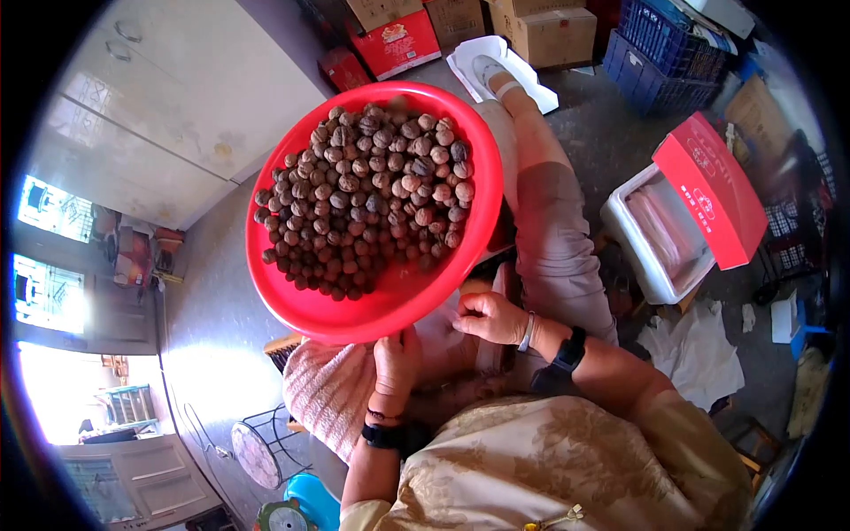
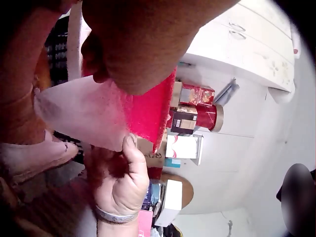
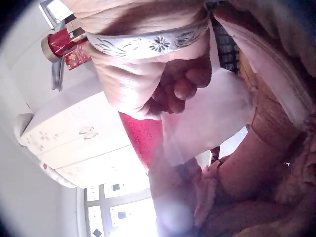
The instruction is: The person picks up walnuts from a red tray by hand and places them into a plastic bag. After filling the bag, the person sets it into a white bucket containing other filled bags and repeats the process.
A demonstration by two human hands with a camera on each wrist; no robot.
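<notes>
A big red basin (image 1: 482, 190) full of walnuts (image 1: 363, 190) sits tilted in front of the body, over the lap. Just below its near rim, a thin translucent white plastic bag (image 2: 81, 113) is stretched between both hands. My left hand (image 1: 396, 361) pinches one edge of the bag, its thumb up close to the rim. On the other side, my right hand (image 1: 492, 319), with a silver bangle at the wrist, pinches the opposite edge between thumb and curled fingers. The bag (image 3: 207, 118) spans the gap between the hands in the right wrist view.
A white foam box (image 1: 633, 257) with a red lid (image 1: 713, 190) stands at the right, beside crumpled white plastic (image 1: 699, 350). Cardboard boxes (image 1: 558, 35) and blue crates (image 1: 642, 75) are at the back. A round stool (image 1: 258, 456) stands lower left, near white cabinets (image 1: 177, 97).
</notes>
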